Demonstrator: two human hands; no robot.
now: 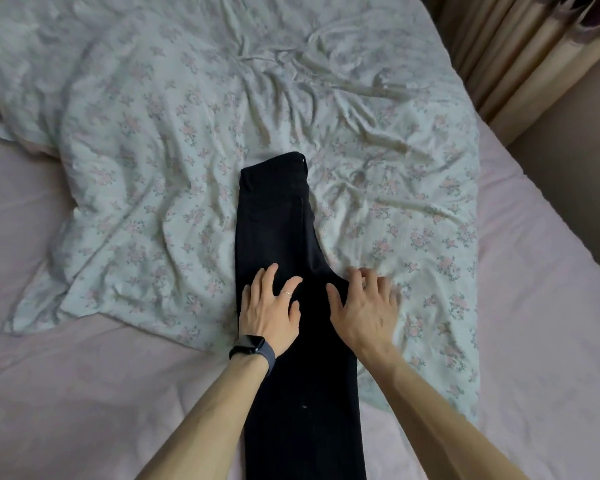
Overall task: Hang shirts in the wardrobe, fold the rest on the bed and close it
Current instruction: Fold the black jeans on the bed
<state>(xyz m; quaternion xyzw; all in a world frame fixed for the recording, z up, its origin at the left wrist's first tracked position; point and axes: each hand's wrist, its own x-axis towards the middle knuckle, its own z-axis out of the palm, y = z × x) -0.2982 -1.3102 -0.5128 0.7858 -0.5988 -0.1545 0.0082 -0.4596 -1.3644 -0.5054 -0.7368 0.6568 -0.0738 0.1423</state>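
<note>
We look down on a bed (66, 393) with a pale pink sheet, and a crumpled floral duvet (194, 140) spreads over most of it. Black trousers (278, 230), folded lengthwise, lie across duvet and sheet, waistband away from us. Our left hand (269, 306), smartwatch (252, 348) on the wrist, presses flat on the dark fabric, fingers spread wide. Our right hand (364, 306) rests half on the trousers' edge, half on the duvet, fingers also spread. Beige curtains (499, 53) hang at the upper right beside a plain wall (575, 161).

Both arms extended forward, left hand (269, 311) flat, fingers spread, right hand (366, 306) likewise
</note>
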